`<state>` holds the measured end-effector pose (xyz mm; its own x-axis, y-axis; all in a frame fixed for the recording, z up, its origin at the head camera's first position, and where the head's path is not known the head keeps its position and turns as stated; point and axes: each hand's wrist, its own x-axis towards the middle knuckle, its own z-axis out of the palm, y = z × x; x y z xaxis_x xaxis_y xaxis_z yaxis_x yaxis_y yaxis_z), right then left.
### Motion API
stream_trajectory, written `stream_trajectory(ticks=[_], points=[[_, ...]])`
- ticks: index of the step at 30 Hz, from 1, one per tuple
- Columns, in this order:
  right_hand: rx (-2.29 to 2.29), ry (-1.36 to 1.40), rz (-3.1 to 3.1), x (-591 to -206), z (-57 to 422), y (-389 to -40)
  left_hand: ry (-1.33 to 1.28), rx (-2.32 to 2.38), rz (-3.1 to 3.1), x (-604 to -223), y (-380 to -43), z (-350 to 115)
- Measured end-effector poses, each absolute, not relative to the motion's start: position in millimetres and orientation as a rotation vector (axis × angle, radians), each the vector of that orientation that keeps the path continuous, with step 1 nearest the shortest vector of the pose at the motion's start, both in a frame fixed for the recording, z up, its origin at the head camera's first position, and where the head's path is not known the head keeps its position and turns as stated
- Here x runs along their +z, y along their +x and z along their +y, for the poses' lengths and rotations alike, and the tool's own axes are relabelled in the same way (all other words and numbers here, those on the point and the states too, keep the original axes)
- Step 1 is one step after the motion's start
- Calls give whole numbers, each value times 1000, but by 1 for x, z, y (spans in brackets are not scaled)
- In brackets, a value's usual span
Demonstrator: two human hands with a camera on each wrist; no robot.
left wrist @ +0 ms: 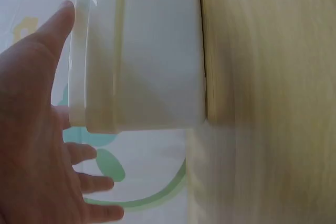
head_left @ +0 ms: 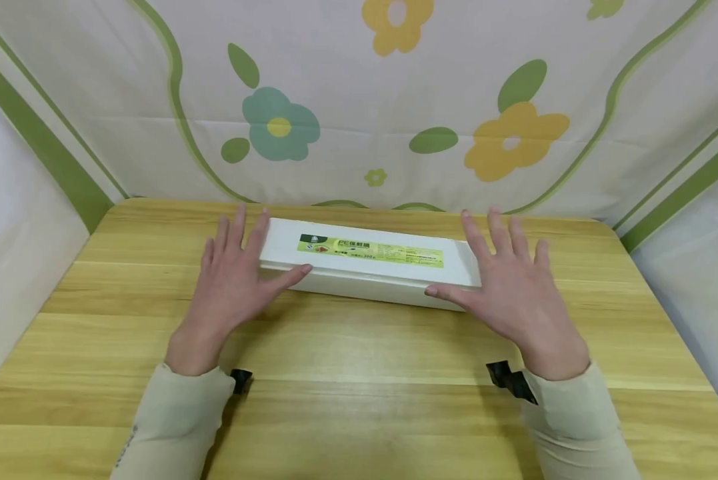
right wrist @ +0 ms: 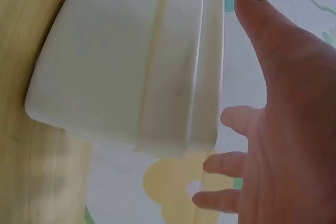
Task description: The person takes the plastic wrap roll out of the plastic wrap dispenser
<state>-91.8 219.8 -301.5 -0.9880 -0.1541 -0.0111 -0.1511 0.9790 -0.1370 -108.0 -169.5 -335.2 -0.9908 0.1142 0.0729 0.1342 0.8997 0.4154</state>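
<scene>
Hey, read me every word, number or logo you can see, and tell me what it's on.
"PE保鮮膜", slightly soft, on the box's green label.
The label's logos, number and small print: too blurred to read.
Left sleeve: a marking, too small to read.

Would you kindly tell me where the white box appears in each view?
Head: the white box lies near the centre, between left hand and right hand.
Left wrist: upper middle, cut by the top edge.
Right wrist: upper left, cut by the top edge.
Shared landmark: the wooden table.
</scene>
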Motion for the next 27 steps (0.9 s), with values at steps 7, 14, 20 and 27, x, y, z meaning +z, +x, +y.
stream_trajectory(ticks=[7,14,20,27], points=[[-464,-400,3043,-310,218,-99,-248,-1066,-2951,-343,-115,-177],[-599,-513,3026,-326,214,-106,-283,-1491,-2834,-355,-122,-185],[-538,-569,3068,-334,212,-107,-260,-1736,-2788,-363,-129,-190],[-490,-618,3131,-339,210,-108,-260,-1876,-2742,-371,-135,-194]])
